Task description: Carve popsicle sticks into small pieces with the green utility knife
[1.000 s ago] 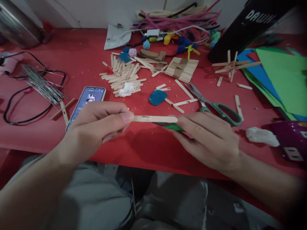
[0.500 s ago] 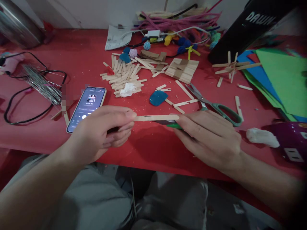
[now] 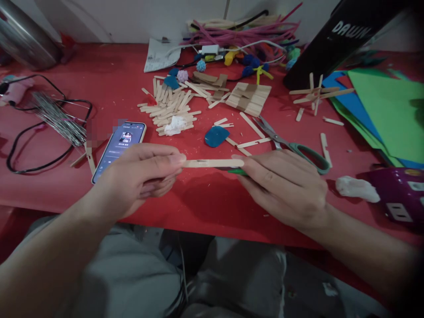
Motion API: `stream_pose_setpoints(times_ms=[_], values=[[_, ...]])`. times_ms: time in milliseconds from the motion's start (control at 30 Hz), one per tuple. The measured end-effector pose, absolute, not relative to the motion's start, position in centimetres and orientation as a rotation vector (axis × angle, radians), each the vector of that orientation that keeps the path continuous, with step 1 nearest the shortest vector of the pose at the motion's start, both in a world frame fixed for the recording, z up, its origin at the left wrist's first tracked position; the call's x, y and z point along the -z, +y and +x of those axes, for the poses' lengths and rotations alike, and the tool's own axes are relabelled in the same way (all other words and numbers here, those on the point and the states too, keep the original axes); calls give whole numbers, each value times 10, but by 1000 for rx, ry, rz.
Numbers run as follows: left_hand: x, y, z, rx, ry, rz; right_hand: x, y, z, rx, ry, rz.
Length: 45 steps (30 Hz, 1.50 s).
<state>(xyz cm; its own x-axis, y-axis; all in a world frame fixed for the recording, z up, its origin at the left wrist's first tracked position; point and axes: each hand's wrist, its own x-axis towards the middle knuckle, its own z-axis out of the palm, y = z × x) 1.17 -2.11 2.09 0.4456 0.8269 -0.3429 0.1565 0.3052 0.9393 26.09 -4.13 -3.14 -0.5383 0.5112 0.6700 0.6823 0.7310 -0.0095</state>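
A wooden craft stick (image 3: 213,163) is stretched level between my two hands, above the red table's front part. Short dark marks show on its upper face. My left hand (image 3: 145,172) pinches the left end between thumb and fingers. At the right end, my right hand (image 3: 281,187) grips the stick and also has a green-bodied tool (image 3: 237,171) with a thin grey blade, which looks like a craft knife, mostly hidden under the fingers. Just beyond the right hand lie scissors (image 3: 309,155) with green handles. Notched and cut sticks (image 3: 254,142) are near them.
Behind are a pile of craft sticks (image 3: 172,104), a blue clay piece (image 3: 216,136) and a taped stick panel (image 3: 249,99). A phone (image 3: 127,137) lies left, by metal wires (image 3: 59,117). Right are coloured paper (image 3: 387,106), a black bottle (image 3: 331,48) and a purple object (image 3: 397,194).
The view has shifted slightly. Both hands keep hold of the craft stick, which has turned a little so more of its marked face shows.
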Motion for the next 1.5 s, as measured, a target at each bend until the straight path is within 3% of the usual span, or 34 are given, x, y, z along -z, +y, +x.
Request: stream_pose_setpoints(times_ms=[333, 733, 1067, 1500], values=[[-24, -23, 4, -512, 1189, 1786, 33, -40, 261, 305, -2259, -895], [-21, -27, 7, -497, 1125, 2033, 46, -37, 261, 200, -2272, -908], [-17, -25, 10, -328, 1063, 2046, 48, -35, 264, -42, -2440, -943], [-17, -23, 6, -273, 1018, 1901, 51, -30, 264, 26, -2469, -886]])
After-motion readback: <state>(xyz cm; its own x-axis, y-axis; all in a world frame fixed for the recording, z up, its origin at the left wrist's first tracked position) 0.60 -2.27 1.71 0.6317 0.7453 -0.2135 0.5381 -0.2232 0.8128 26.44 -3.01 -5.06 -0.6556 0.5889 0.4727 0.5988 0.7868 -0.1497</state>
